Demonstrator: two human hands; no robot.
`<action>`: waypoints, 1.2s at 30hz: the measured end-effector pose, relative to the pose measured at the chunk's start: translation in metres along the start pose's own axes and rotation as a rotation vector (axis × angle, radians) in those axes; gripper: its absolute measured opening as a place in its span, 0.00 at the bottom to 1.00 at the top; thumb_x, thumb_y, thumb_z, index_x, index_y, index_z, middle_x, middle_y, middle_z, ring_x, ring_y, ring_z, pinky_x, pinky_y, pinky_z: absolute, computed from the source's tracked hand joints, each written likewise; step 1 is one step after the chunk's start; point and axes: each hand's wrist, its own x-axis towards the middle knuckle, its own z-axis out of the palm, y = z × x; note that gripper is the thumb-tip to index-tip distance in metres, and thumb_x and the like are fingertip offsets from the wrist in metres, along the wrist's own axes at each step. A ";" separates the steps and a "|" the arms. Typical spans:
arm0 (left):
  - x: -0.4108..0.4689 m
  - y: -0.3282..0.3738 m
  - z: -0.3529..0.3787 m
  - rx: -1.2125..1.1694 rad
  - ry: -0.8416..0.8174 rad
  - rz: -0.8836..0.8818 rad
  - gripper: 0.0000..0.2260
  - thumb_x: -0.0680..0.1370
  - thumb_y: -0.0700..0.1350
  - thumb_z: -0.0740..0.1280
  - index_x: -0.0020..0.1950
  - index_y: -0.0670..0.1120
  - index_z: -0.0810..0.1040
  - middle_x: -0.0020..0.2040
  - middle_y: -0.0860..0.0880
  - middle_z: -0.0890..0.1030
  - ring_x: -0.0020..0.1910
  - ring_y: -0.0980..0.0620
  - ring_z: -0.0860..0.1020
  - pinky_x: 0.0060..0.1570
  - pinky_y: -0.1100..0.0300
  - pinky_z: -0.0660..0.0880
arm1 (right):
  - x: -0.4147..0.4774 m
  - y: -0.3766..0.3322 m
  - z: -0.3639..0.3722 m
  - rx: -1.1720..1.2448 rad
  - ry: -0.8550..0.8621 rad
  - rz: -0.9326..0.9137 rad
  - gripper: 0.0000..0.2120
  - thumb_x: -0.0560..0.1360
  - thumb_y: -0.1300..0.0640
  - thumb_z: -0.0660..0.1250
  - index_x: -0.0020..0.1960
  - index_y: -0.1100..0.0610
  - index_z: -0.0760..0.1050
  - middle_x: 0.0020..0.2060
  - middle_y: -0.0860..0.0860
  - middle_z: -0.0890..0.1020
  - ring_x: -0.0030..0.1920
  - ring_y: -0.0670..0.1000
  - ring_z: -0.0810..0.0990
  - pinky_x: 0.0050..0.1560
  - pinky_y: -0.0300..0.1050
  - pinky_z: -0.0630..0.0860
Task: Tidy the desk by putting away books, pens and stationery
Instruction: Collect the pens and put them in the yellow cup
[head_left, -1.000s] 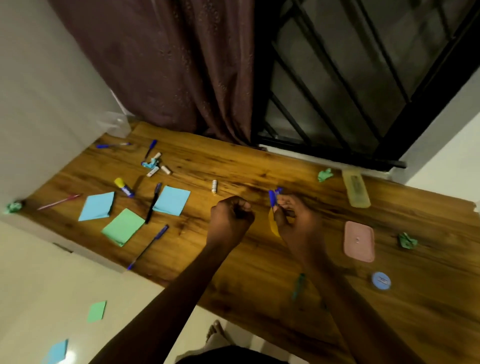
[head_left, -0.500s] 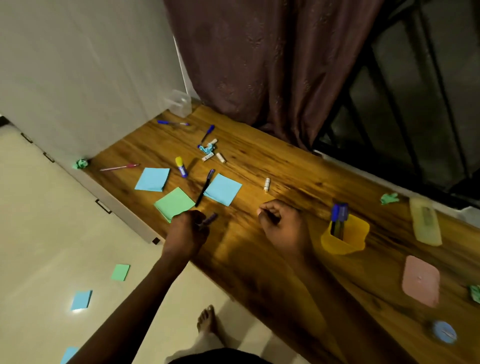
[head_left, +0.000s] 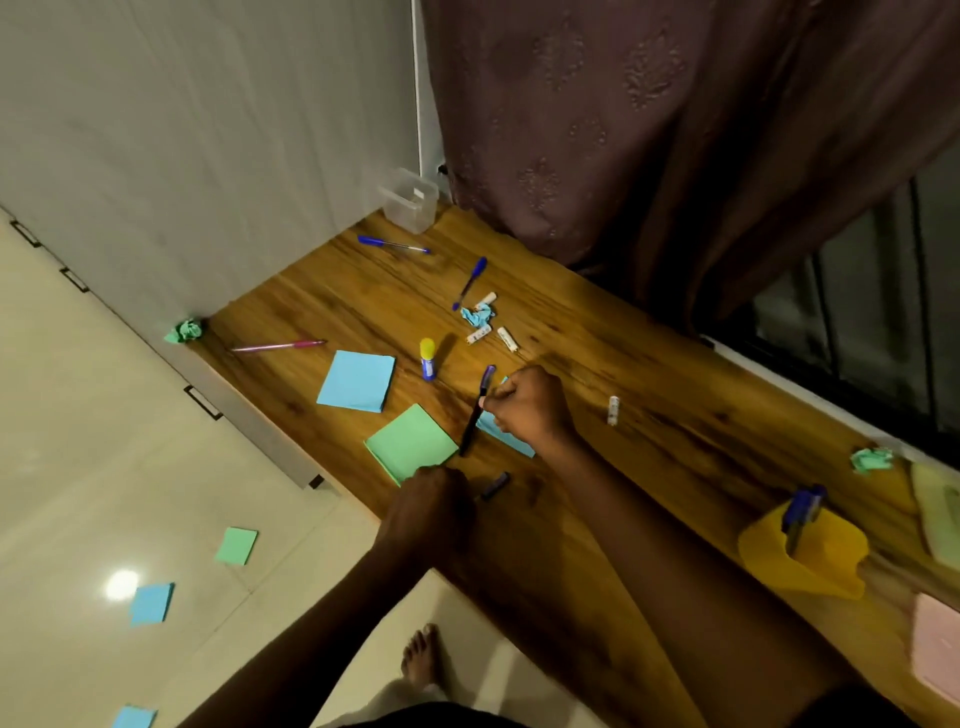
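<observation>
**Second pen being gathered while the first stays in hand**

Half a second ago the right hand hung closed and empty above the bare wood; now the right hand (head_left: 524, 402) is brought over to the dark pen (head_left: 477, 410) lying between the green notepad (head_left: 413, 441) and a blue notepad (head_left: 506, 434), and its fingertips are pinched on the barrel. The left hand (head_left: 431, 506) is curled shut around a short dark pen (head_left: 493, 486), whose end sticks out to the right. The yellow pen holder (head_left: 802, 553), with blue pens already in it, is seen at the near right of the surface (head_left: 675, 441), well apart from both hands.

It is judged that pens are being collected two at a time before a trip to the holder; much remains scattered.

The left hand is held just at the near edge of the surface, beyond which the floor (head_left: 104, 467) drops away, with loose notes lying on it. Open wood is left between the hands and the holder, so a clear path to the right is available. A glue stick (head_left: 427, 358) stands close on the far side.
</observation>
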 end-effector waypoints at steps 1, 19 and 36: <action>0.002 -0.004 0.002 -0.008 -0.010 0.033 0.05 0.77 0.49 0.70 0.48 0.49 0.84 0.45 0.50 0.84 0.38 0.52 0.80 0.34 0.61 0.68 | 0.010 -0.003 0.006 -0.045 -0.002 0.017 0.17 0.66 0.46 0.80 0.35 0.58 0.79 0.36 0.55 0.86 0.39 0.57 0.87 0.41 0.55 0.85; 0.017 -0.044 -0.017 -0.355 0.066 0.134 0.08 0.79 0.48 0.72 0.55 0.49 0.86 0.49 0.54 0.85 0.44 0.58 0.83 0.49 0.63 0.79 | 0.060 -0.031 0.038 -0.113 0.003 0.165 0.20 0.66 0.47 0.81 0.47 0.61 0.81 0.46 0.55 0.85 0.47 0.55 0.84 0.37 0.40 0.74; 0.019 0.051 -0.074 -1.238 0.061 0.101 0.08 0.76 0.33 0.73 0.52 0.42 0.86 0.44 0.44 0.88 0.42 0.47 0.87 0.43 0.57 0.83 | -0.058 0.004 -0.096 0.499 0.292 -0.036 0.08 0.76 0.53 0.76 0.49 0.58 0.82 0.41 0.51 0.87 0.40 0.47 0.87 0.40 0.41 0.84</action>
